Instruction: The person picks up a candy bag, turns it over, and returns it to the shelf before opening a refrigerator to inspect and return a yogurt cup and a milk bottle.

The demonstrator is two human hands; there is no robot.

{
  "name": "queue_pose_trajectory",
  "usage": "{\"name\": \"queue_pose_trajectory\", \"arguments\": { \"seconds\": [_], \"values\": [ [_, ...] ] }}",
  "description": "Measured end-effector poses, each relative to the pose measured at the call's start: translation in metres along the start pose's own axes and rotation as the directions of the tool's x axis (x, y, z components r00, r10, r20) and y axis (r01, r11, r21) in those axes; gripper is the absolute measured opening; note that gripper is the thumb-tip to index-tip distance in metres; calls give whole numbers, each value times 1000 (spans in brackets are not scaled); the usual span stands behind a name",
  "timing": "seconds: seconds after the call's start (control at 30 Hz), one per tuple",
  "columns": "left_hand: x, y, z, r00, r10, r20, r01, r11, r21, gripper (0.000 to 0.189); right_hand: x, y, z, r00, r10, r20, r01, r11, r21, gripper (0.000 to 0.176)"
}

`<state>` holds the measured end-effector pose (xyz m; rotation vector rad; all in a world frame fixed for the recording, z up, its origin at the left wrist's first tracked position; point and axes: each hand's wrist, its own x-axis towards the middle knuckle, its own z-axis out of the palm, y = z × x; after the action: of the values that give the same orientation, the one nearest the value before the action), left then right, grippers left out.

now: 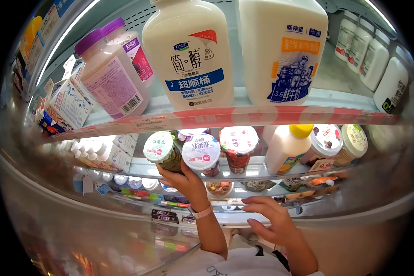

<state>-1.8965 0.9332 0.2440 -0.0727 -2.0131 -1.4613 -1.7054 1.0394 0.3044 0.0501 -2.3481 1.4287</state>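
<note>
My left hand [183, 185], with a band on its wrist, is at the front of the middle shelf. Its fingers are around the lower part of a green-lidded yogurt cup [159, 146], one on either side. Right beside that hand stands a yogurt cup with a white and purple lid [201, 152], and another purple-lidded one is partly hidden behind. A red yogurt cup [238, 147] is further right. My right hand [272, 220] hangs in front of the lower shelves, fingers apart, holding nothing.
Above, the upper shelf edge [244, 117] carries large milk and yogurt jugs [188, 55], purple-capped bottles [115, 83] and cartons [69, 103]. A yellow-capped bottle [287, 149] and tubs [325, 140] stand at right. The clear fridge door [101, 216] is at left.
</note>
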Motion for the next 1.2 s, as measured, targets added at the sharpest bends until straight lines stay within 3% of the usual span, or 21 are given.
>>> {"name": "queue_pose_trajectory", "arguments": {
  "seconds": [0.37,0.67,1.2],
  "values": [
    [-1,0,-1,1000,9,10,-10,997,76,64,24,-15,-9,982,-89,-164,78,994,-71,25],
    [-1,3,-2,999,26,26,-29,993,118,57,20,-9,8,996,-58,-67,55,998,-42,25],
    [-1,5,-3,1000,-3,14,2,999,53,64,17,-10,9,996,-42,-77,38,998,-46,24]
  ]
}}
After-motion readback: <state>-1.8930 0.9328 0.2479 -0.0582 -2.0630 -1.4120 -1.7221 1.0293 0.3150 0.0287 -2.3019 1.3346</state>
